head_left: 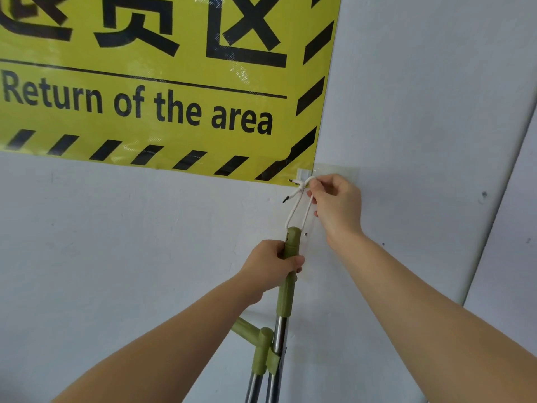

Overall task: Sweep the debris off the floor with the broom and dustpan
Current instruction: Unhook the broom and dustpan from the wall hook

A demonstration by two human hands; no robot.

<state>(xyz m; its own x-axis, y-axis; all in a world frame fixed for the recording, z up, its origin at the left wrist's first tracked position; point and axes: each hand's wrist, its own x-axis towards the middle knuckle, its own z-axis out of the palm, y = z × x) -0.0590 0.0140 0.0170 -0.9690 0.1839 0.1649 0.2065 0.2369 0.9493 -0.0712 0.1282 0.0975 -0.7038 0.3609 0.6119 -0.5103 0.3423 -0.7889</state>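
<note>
The broom handle (pixel 286 295) has an olive-green grip and a metal shaft and stands upright against a white wall. My left hand (pixel 271 264) is closed around the green grip near its top. A white cord loop (pixel 299 206) runs from the handle's tip up to a clear adhesive wall hook (pixel 305 173). My right hand (pixel 337 206) pinches the top of that cord at the hook. A second green handle, the dustpan handle (pixel 260 349), is clipped beside the broom shaft lower down. The broom head and the dustpan pan are out of view.
A yellow banner (pixel 151 91) with black hazard stripes and the words "Return of the area" covers the wall above left. A vertical wall trim (pixel 494 199) runs diagonally at the right. The floor is not in view.
</note>
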